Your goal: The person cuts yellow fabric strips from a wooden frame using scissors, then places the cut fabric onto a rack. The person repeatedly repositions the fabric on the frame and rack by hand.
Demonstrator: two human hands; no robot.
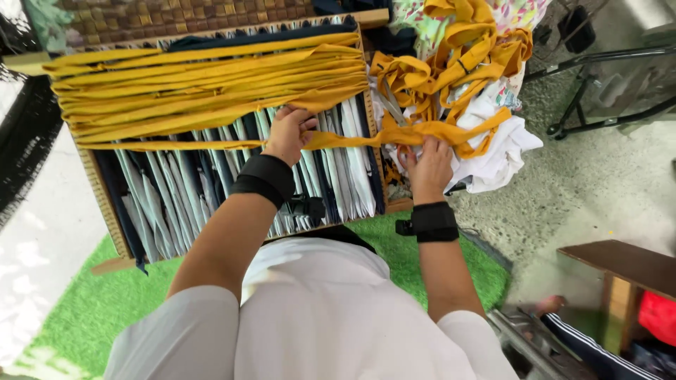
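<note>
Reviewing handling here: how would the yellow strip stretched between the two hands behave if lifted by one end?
Likely floppy: the yellow fabric strip bends and folds between the left hand and the right hand. Probably light, being thin and flat. It may snag, since it runs into the tangled yellow pile.

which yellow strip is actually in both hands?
The lowest yellow strip, stretched across the grey and navy strips. The left hand and right hand pinch it; the other yellow strips lie stacked above, untouched.
</note>
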